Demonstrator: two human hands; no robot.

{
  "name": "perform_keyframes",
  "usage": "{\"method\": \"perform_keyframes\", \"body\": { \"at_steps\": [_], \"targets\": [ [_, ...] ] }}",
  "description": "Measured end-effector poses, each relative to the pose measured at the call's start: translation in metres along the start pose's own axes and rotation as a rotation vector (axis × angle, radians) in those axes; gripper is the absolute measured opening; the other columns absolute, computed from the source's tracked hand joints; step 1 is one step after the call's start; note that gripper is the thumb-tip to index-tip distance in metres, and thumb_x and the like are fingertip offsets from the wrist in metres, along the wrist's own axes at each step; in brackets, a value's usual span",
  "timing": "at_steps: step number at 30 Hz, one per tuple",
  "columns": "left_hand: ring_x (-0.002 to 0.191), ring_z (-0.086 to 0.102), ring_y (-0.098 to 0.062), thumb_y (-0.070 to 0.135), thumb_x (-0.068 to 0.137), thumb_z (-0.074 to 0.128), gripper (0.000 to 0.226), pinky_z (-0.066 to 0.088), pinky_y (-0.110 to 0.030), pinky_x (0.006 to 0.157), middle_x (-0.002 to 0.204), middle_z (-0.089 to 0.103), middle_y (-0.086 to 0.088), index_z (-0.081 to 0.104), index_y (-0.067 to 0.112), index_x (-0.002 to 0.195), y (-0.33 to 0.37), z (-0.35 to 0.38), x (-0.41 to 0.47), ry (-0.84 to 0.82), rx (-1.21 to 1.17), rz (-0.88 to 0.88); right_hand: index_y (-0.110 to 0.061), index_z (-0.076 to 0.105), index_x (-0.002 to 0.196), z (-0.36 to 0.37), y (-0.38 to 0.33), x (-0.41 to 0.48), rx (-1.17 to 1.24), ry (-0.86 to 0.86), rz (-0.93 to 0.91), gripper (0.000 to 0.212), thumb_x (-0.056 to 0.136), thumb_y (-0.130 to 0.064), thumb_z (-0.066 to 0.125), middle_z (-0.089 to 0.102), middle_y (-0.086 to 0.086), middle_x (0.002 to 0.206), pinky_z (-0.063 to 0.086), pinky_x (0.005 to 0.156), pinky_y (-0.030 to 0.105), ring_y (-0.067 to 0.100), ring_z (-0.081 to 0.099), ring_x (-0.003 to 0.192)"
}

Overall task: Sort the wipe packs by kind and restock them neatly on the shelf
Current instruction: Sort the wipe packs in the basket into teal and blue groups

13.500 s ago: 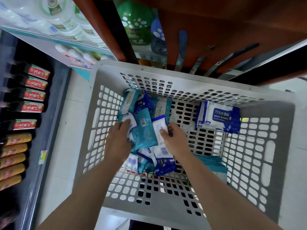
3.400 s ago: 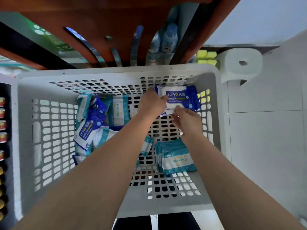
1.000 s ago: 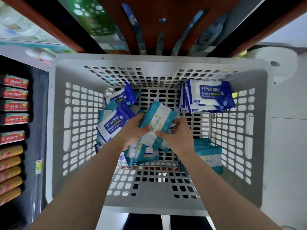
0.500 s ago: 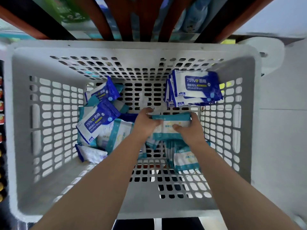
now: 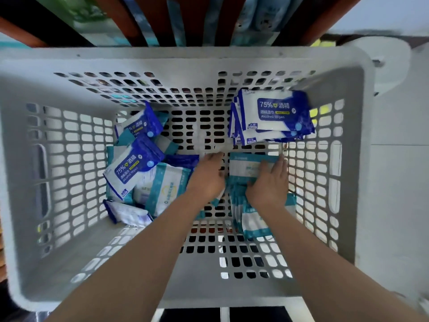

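Because the sorting is done inside the grey perforated basket point(image 5: 209, 289) before anything goes up, both forearms reach down over its near rim to the floor of the crate. Nearest on the right lies the teal stack point(image 5: 254, 223), its packs squared on one another, so that one kind can probably be lifted out as a single block. The right hand point(image 5: 269, 184) rests over this stack with fingers straight and spread, pressing a teal pack point(image 5: 243, 167) flat at the stack's far end, apparently to align it. The left hand point(image 5: 206, 180) lies against the pack's left edge; blur hides whether it pinches the wrapper or merely steadies it. Left of the hands sits the mixed heap point(image 5: 144, 173), blue and teal packs overlapping at odd angles, evidently the unsorted remainder kept apart from the finished piles. In the far right corner the blue alcohol-wipe stack point(image 5: 274, 115) leans against the wall, labels facing up, well apart from the teal kind. Beyond the far rim the shelf point(image 5: 202, 19) appears only as blurred uprights; no wipe pack can be seen on it, so restocking is judged not yet begun.
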State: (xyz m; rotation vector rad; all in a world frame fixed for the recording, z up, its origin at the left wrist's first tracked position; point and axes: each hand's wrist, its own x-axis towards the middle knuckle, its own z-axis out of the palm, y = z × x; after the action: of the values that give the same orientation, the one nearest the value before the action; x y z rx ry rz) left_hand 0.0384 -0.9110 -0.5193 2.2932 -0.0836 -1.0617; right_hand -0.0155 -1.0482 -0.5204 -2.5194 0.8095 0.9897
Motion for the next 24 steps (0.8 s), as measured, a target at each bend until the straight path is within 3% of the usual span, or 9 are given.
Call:
{"method": "perform_keyframes", "body": {
  "at_steps": [3, 8, 10, 12, 14, 18, 20, 22, 24],
  "targets": [
    [0.120, 0.045, -0.029, 0.006, 0.085, 0.054, 0.047, 0.039, -0.039, 0.095, 0.132, 0.050, -0.009, 0.053, 0.014, 0.131, -0.031, -0.032, -0.021, 0.192, 0.396, 0.023, -0.012, 0.028, 0.148, 0.001, -0.017, -0.014, -0.009, 0.029, -0.172, 0.063, 0.093, -0.028, 0.054, 0.008, 0.018, 0.159, 0.010, 0.120, 0.041, 0.030, 0.001, 0.148],
    [0.136, 0.027, -0.027, 0.018, 0.085, 0.059, 0.068, 0.024, -0.043, 0.111, 0.146, 0.034, -0.006, 0.027, 0.016, 0.146, -0.068, -0.058, -0.049, 0.051, 0.875, -0.068, -0.014, 0.048, 0.136, 0.015, -0.063, -0.035, 0.056, -0.089, -0.462, 0.045, 0.093, -0.026, 0.055, 0.050, 0.010, 0.136, 0.033, 0.108, 0.038, 0.028, 0.038, 0.130],
    [0.133, 0.030, -0.029, 0.020, 0.086, 0.059, 0.057, 0.023, -0.043, 0.109, 0.140, 0.038, -0.008, 0.038, 0.014, 0.139, -0.072, -0.063, -0.049, 0.042, 0.913, -0.079, -0.016, 0.041, 0.141, 0.022, -0.080, -0.038, 0.083, -0.230, -0.504, 0.053, 0.092, -0.029, 0.057, 0.049, 0.011, 0.136, 0.037, 0.105, 0.037, 0.028, 0.042, 0.126],
    [0.124, 0.039, -0.029, 0.029, 0.083, 0.065, 0.048, 0.031, -0.041, 0.103, 0.128, 0.046, -0.008, 0.053, 0.016, 0.127, -0.075, -0.070, -0.046, 0.002, 0.855, -0.094, -0.018, 0.031, 0.147, 0.024, -0.093, -0.038, 0.127, -0.362, -0.521, 0.064, 0.091, -0.030, 0.060, 0.048, 0.010, 0.138, 0.040, 0.103, 0.037, 0.028, 0.045, 0.125],
    [0.118, 0.046, -0.028, 0.028, 0.079, 0.073, 0.048, 0.040, -0.037, 0.095, 0.121, 0.050, -0.007, 0.058, 0.012, 0.122, -0.077, -0.081, -0.044, -0.041, 0.489, -0.139, -0.020, 0.022, 0.150, 0.023, -0.101, -0.036, 0.179, -0.449, -0.503, 0.072, 0.091, -0.029, 0.061, 0.049, 0.009, 0.139, 0.043, 0.100, 0.036, 0.029, 0.050, 0.122],
    [0.076, 0.062, -0.020, -0.001, 0.080, 0.071, 0.050, 0.051, -0.020, 0.061, 0.100, 0.061, -0.005, 0.054, 0.005, 0.126, -0.070, -0.104, -0.041, -0.063, -0.461, -0.224, -0.017, 0.046, 0.136, 0.012, -0.104, -0.030, 0.464, -0.476, -0.344, 0.047, 0.091, -0.019, 0.061, 0.060, 0.005, 0.125, 0.048, 0.094, 0.035, 0.024, 0.059, 0.112],
    [0.067, 0.059, -0.016, -0.013, 0.082, 0.061, 0.050, 0.053, -0.020, 0.053, 0.097, 0.057, -0.006, 0.050, 0.007, 0.126, -0.070, -0.108, -0.037, -0.013, -0.688, -0.263, -0.016, 0.053, 0.129, 0.002, -0.099, -0.027, 0.640, -0.505, -0.243, 0.039, 0.091, -0.013, 0.061, 0.063, 0.002, 0.120, 0.048, 0.088, 0.028, 0.019, 0.060, 0.108],
    [0.068, 0.059, -0.010, -0.011, 0.087, 0.052, 0.034, 0.050, -0.021, 0.055, 0.097, 0.057, -0.009, 0.055, 0.011, 0.113, -0.076, -0.107, -0.034, 0.095, -0.495, -0.284, -0.016, 0.054, 0.127, -0.007, -0.094, -0.026, 0.727, -0.509, -0.173, 0.037, 0.092, -0.011, 0.062, 0.062, -0.001, 0.119, 0.046, 0.087, 0.025, 0.016, 0.059, 0.105],
    [0.091, 0.059, -0.013, -0.001, 0.088, 0.052, 0.030, 0.048, -0.026, 0.072, 0.109, 0.059, -0.010, 0.059, 0.013, 0.113, -0.088, -0.106, -0.037, 0.141, 0.092, -0.214, -0.018, 0.053, 0.126, -0.011, -0.090, -0.023, 0.758, -0.504, -0.143, 0.037, 0.092, -0.012, 0.062, 0.062, -0.001, 0.122, 0.047, 0.093, 0.029, 0.017, 0.059, 0.108]
  ]
}}
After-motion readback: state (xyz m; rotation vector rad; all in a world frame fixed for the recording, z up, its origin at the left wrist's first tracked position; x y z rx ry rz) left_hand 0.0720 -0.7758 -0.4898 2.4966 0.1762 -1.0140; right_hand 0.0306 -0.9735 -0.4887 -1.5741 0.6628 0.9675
